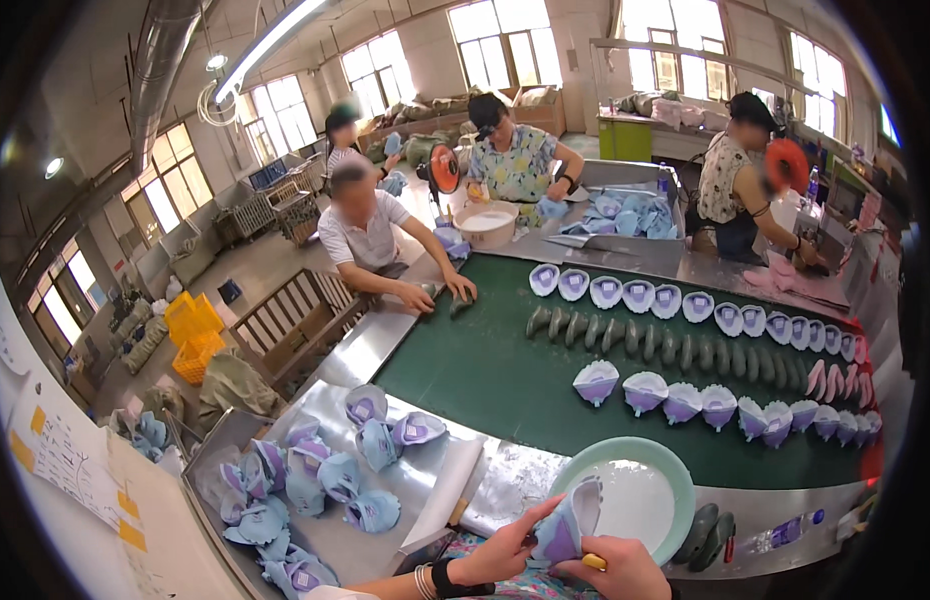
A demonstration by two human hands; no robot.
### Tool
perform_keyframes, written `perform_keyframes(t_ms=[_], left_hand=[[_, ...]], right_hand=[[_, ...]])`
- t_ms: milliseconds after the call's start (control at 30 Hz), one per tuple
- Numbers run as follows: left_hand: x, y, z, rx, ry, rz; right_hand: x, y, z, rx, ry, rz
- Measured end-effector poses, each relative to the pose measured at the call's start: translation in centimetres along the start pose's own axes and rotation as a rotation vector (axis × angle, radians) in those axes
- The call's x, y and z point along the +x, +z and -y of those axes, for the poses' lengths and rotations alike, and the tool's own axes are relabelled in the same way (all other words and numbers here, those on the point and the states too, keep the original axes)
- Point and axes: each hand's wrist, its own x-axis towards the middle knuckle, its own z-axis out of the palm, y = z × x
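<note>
By the basin's [625, 448] near-left rim, I see the blue-purple upper [565, 532] between both hands: left hand [503, 552] pinching it, right hand [627, 573] curled round a yellow object [594, 562].

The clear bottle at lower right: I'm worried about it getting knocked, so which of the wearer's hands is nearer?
Right. The right hand is left of the bottle, with the dark green pieces between them; the left hand is farther left, beyond the right hand.
</note>
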Motion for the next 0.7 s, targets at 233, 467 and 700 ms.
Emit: perform_keyframes(t_ms=[233,467,700], left_hand=[[0.1,-0.7,1.2,-0.449,-0.164,0.207],[-4.6,-3.5,3.8,-0.396,-0.393,0.628],[-2.4,-4.4,4.0,-0.522,-0.353,0.973]], right_hand=[[-2.0,-2.2,-2.0,-0.001,0.067,-0.588],[-2.8,-1.8,-9.7,-0.273,0.055,-0.943],[-3.0,-0.1,-9.7,0.249,0.540,-0.825]])
